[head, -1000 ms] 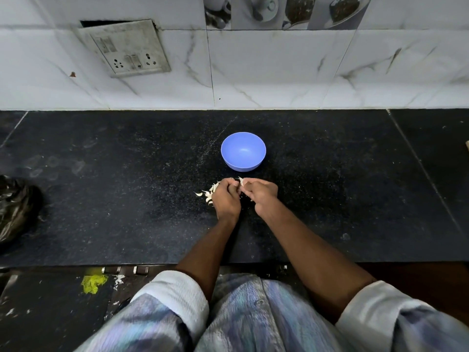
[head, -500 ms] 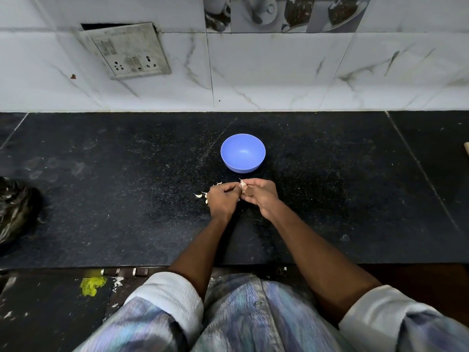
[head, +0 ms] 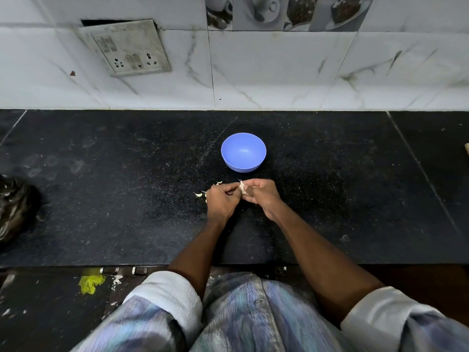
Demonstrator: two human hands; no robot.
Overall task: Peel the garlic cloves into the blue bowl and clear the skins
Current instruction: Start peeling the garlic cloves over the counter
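since the earlier frame i note both hands edged slightly nearer the blue bowl. left hand and right hand, fingers curled, pinch one garlic clove between them just in front of the bowl. loose skins lie on the black counter beside the left hand.

Glossy plastic bowl; speckled stone counter.

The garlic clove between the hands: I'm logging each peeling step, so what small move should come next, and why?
Probably keep pulling the skin off the garlic clove. Both the left hand and the right hand pinch it, papery skin sticks up from it, and the blue bowl looks empty, so dropping it in seems premature.
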